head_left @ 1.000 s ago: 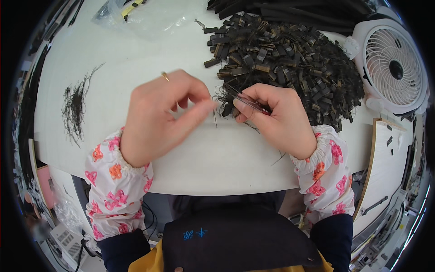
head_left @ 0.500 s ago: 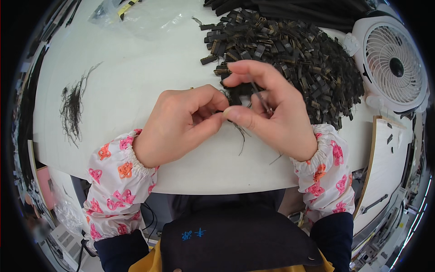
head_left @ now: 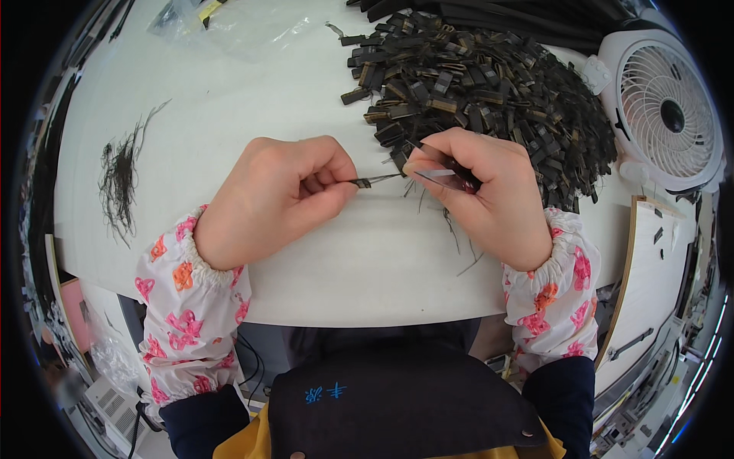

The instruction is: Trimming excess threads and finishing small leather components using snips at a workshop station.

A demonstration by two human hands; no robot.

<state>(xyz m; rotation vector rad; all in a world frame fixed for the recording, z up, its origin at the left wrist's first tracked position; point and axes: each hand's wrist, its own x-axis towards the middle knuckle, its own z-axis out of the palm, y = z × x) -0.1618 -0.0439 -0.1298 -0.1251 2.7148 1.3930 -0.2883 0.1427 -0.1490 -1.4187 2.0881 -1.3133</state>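
Note:
My left hand (head_left: 279,200) pinches a small black fabric tab (head_left: 364,183) between thumb and forefinger. Dark threads (head_left: 382,179) run taut from the tab's right end to the fingertips of my right hand (head_left: 489,195), which pinch them. That same hand has a pair of thread snips (head_left: 443,179) tucked in it, metal blades pointing left; the handle is mostly hidden by the palm. Loose thread ends dangle below the right fingers. Just beyond the right hand lies a big heap of similar black tabs (head_left: 474,88).
A tangle of loose black threads (head_left: 121,183) lies on the white table (head_left: 229,99) at the left. Clear plastic wrap (head_left: 245,30) is at the back. A white fan (head_left: 669,115) stands at the far right, near black fabric (head_left: 527,19) and a pale board (head_left: 650,260).
My hands have drawn apart, left hand leftward and right hand rightward, stretching the threads between them. The right fingers, spread before, have closed, and the snips have swung to point left.

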